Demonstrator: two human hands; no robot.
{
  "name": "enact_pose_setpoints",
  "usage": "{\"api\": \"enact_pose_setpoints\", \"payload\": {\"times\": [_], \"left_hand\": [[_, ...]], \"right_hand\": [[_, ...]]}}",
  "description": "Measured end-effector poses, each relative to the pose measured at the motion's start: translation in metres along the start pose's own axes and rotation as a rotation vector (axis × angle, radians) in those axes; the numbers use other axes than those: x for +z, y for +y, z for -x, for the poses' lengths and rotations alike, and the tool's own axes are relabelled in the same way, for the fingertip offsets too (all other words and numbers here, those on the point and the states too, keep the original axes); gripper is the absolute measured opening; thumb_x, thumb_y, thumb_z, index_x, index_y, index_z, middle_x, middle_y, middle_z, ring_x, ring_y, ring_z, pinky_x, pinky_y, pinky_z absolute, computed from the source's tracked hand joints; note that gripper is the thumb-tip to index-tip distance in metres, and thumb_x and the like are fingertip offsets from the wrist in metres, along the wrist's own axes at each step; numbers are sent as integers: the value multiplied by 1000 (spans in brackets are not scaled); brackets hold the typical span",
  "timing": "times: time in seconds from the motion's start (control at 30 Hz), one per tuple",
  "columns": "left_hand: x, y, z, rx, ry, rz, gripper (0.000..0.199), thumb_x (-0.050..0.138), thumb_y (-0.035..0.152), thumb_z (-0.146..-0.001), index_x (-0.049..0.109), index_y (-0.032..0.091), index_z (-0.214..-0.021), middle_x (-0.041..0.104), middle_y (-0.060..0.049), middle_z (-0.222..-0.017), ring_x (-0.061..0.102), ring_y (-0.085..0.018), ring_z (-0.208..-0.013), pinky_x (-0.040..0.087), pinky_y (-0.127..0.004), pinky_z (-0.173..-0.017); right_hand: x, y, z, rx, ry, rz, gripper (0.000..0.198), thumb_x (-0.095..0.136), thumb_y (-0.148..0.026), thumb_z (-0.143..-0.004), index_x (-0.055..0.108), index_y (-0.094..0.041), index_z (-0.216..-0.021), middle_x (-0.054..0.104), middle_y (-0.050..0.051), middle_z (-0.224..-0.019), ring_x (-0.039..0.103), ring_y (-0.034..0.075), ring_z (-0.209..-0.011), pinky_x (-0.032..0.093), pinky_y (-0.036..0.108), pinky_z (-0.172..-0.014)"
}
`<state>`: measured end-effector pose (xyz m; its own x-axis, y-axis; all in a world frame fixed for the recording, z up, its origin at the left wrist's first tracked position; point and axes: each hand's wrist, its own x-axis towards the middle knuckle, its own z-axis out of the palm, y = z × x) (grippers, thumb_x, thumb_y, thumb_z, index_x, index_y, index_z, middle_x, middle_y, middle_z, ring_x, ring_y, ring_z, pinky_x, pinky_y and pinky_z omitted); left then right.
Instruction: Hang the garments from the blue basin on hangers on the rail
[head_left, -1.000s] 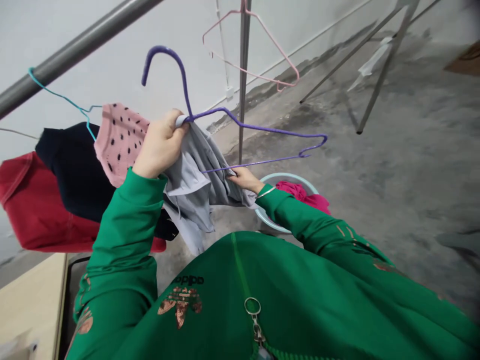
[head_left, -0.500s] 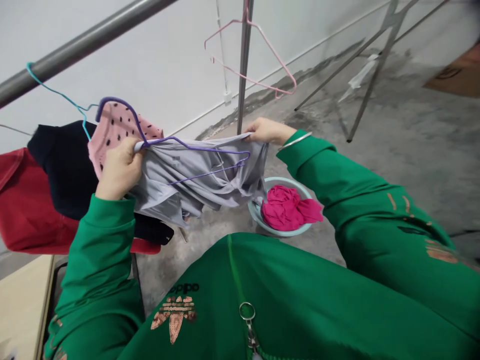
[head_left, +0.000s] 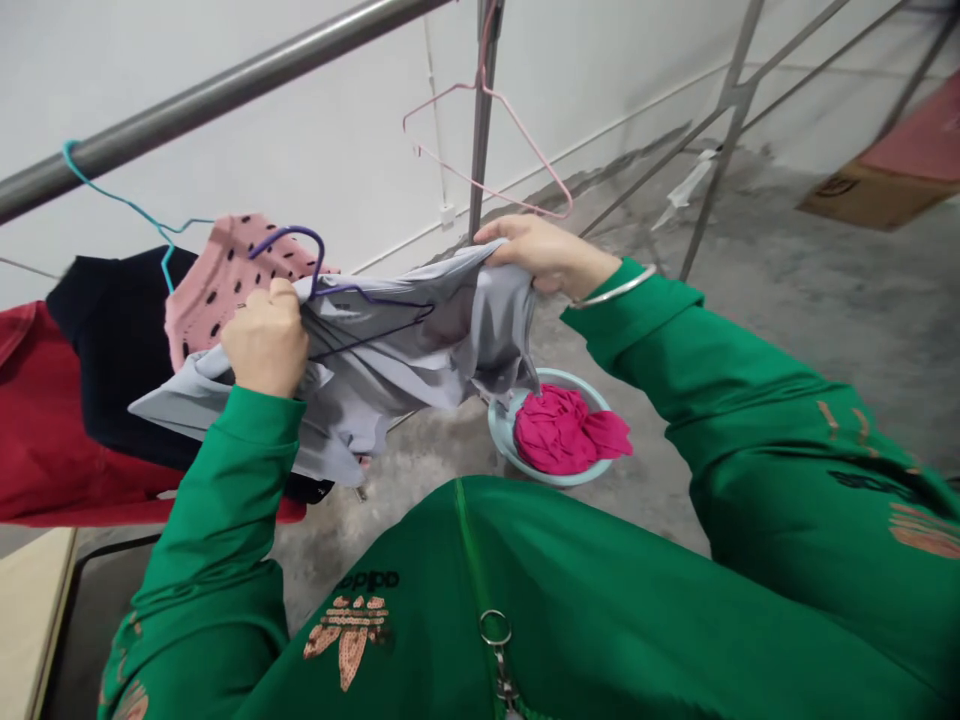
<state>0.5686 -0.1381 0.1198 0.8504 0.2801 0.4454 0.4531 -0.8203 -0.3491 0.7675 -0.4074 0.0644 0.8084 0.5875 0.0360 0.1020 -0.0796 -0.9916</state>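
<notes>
Left hand (head_left: 264,338) grips purple hanger (head_left: 315,268) neck inside pale grey garment (head_left: 420,350); right hand (head_left: 536,255) pinches its stretched, creased edge.

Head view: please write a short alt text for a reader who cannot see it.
Two hands in green sleeves stretch a grey garment over a purple hanger: left hand at the hook, right hand at the far edge. Below stands a basin with pink cloth.
</notes>
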Motion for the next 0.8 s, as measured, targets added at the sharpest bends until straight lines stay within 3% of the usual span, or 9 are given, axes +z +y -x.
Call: {"api": "enact_pose_setpoints", "payload": {"times": [0.07, 0.13, 0.2, 0.23, 0.3, 0.4, 0.53, 0.67, 0.8], "left_hand": [[2, -3, -5, -73, 15, 35, 40, 27, 16, -92, 54, 6, -120, 64, -22, -100, 64, -32, -89, 45, -36, -70], [6, -8, -11, -142, 32, 109, 35, 34, 12, -88, 58, 7, -113, 67, -20, -97, 65, -31, -91, 45, -35, -73], [10, -14, -13, -160, 67, 214, 31, 38, 7, -83, 60, 9, -106, 68, -16, -94, 66, -30, -91, 45, -33, -75], [13, -17, -14, -160, 93, 267, 31, 39, 5, -81, 60, 9, -104, 69, -15, -92, 66, -29, -91, 45, -31, -75], [18, -21, -12, -151, 151, 366, 31, 40, 4, -80, 61, 10, -101, 70, -13, -89, 66, -27, -88, 44, -30, -74], [24, -21, -9, -134, 233, 499, 29, 40, 7, -82, 62, 10, -101, 70, -11, -88, 66, -25, -86, 45, -29, -75], [26, -15, -8, -100, 286, 610, 28, 39, 12, -85, 63, 10, -102, 70, -10, -90, 66, -23, -87, 45, -29, -78], [27, -5, -7, -90, 275, 640, 29, 40, 12, -85, 62, 10, -105, 69, -10, -95, 66, -22, -90, 46, -30, -82], [29, 6, -1, -45, 253, 675, 30, 40, 11, -83, 62, 10, -103, 69, -11, -98, 66, -22, -91, 47, -31, -83]], "right_hand": [[10, 0, 23, -101, -122, -90, 50, 78, -22, -68, 52, -21, -112, 58, -1, -78, 57, 13, -67, 48, 25, -56], [18, 4, 48, -206, -357, -127, 65, 79, -28, -68, 45, -24, -123, 59, -1, -84, 59, 13, -72, 51, 26, -61], [22, 16, 67, -278, -544, -115, 68, 78, -34, -70, 40, -25, -126, 60, 0, -88, 62, 14, -78, 53, 28, -67], [22, 25, 73, -311, -555, -99, 64, 76, -36, -73, 39, -26, -124, 60, 0, -91, 63, 14, -81, 53, 29, -71], [21, 46, 76, -375, -396, -23, 48, 70, -39, -79, 40, -25, -115, 61, 3, -97, 64, 15, -83, 54, 32, -75], [18, 74, 68, -464, 52, 247, 22, 59, -35, -86, 45, -23, -98, 63, 5, -94, 62, 16, -77, 51, 34, -73], [20, 77, 56, -601, 419, 738, 17, 55, -36, -88, 56, -20, -96, 60, 7, -84, 55, 21, -80, 45, 37, -75], [20, 56, 50, -625, 588, 1001, 30, 52, -45, -90, 61, -20, -103, 58, 9, -94, 50, 25, -90, 38, 39, -78], [16, 41, 46, -645, 502, 1136, 31, 53, -48, -89, 64, -22, -102, 57, 8, -97, 48, 24, -93, 35, 42, -83]]}}
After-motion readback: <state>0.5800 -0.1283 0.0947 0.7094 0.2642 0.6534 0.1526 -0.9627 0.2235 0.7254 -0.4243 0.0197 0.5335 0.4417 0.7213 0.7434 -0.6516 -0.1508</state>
